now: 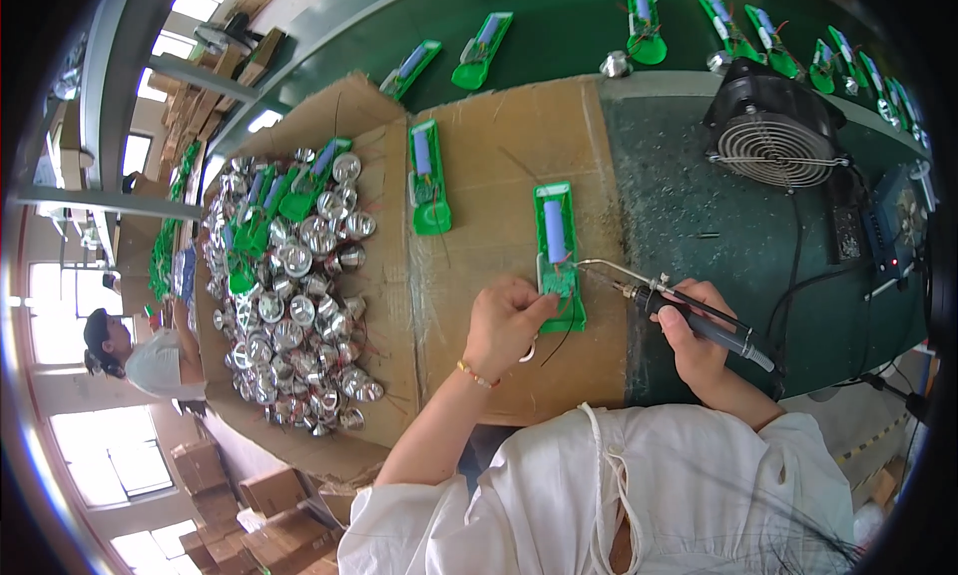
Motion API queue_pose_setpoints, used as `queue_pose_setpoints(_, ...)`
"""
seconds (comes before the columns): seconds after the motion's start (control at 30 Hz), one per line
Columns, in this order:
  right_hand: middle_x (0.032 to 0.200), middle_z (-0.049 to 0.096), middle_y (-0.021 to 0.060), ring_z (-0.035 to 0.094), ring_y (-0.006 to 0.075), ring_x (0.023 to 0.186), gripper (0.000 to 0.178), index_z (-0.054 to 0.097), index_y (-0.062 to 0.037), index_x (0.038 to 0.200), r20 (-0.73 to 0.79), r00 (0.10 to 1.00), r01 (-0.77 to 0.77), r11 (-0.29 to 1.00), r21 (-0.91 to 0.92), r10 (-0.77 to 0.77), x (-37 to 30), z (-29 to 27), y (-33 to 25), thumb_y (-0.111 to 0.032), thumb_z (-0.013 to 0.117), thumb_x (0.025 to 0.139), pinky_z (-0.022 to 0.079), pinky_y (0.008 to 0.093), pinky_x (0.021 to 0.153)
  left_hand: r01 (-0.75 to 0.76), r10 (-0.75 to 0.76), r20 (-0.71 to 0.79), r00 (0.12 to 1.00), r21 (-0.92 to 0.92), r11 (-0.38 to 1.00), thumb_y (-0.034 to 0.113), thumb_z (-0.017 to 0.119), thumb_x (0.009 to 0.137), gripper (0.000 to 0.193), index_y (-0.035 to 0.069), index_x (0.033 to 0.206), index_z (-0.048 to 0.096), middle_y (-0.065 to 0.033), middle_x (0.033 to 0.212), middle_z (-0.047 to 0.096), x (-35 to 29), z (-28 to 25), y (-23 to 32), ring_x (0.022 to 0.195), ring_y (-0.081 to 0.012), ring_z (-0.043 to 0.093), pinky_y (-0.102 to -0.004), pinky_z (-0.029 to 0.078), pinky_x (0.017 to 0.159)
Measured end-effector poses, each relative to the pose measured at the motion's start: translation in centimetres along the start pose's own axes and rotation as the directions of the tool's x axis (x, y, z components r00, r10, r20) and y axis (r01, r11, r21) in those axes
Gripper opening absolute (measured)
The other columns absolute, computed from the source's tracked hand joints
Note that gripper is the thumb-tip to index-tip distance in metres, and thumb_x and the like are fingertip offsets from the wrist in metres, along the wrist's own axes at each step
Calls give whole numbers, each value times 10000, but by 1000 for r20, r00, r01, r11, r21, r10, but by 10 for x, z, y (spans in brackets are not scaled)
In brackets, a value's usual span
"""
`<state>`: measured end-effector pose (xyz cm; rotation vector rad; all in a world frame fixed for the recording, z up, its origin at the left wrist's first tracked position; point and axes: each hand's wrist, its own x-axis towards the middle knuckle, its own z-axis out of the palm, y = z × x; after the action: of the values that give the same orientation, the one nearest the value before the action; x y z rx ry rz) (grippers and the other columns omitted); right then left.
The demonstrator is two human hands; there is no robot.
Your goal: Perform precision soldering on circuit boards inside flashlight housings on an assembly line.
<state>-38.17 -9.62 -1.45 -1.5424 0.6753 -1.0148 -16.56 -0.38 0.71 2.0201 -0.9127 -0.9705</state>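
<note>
On the cardboard in front of me lies a green plastic housing (570,320) with a blue cylindrical battery (555,232), a small green circuit board (559,283) and thin wires. My left hand (506,320) is closed at the left edge of the board, its thumb and fingertips pressed together there; whatever they pinch is hidden. In my right hand (696,337) is a soldering iron (711,329) with a black handle and a thin curved metal feed tube (621,270). The iron's tip points left, close to the board's right side.
At left, a cardboard box (384,375) holds many silvery reflector cups (299,310) and several green housings. Another housing (430,181) lies on the cardboard. A black fan (776,126) and blue soldering unit (893,221) stand right. More housings line the far belt (559,36). A person (150,360) works far left.
</note>
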Motion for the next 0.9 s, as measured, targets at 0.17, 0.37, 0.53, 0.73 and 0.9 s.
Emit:
queue_pose_setpoints(0.17, 692, 583, 47, 521, 79, 572, 155, 562, 4, 832, -125, 992, -10, 1000, -14, 8, 4, -8, 0, -111, 662, 798, 419, 222, 523, -102, 94, -95, 991, -84, 991, 180, 673, 801, 172, 8, 791, 674, -79, 771, 617, -18, -3, 5, 632, -106, 592, -238, 456, 552)
queue_pose_setpoints(0.37, 656, 571, 34, 507, 65, 553, 157, 569, 2, 837, -221, 972, -89, 996, -1, 87, 3, -24, 16, -116, 664, 796, 394, 208, 488, -38, 19, 70, 997, 291, 956, 152, 645, 767, 157, 3, 726, 670, -64, 550, 615, 2, -6, 18, 505, -79, 572, -242, 458, 495)
queue_pose_setpoints(0.53, 661, 572, 12, 501, 75, 574, 132, 579, -9, 829, -225, 970, -110, 992, -60, 94, 7, -22, 16, -97, 664, 780, 409, 235, 528, -285, 306, -10, 952, 340, 896, 203, 593, 744, 199, 27, 708, 678, -148, 585, 602, 117, -9, 60, 535, -198, 612, -323, 479, 547)
queue_pose_setpoints(0.73, 704, 598, 45, 541, 90, 634, 134, 559, -9, 856, -213, 968, -150, 987, -59, 135, 4, -25, 22, -91, 644, 792, 429, 229, 579, -296, 508, -374, 776, 495, 817, 358, 663, 752, 364, 89, 996, 661, -120, 1017, 616, 217, -46, 91, 930, -278, 587, -353, 465, 798)
queue_pose_setpoints(0.9, 717, 607, 47, 535, 85, 623, 130, 562, -8, 850, -218, 953, -212, 977, 22, 212, 7, -23, 14, -99, 639, 798, 427, 223, 576, 65, 418, -405, 813, 777, 626, 402, 683, 698, 636, 146, 1247, 491, -165, 1260, 417, 155, -93, 38, 1046, -355, 522, -442, 452, 844)
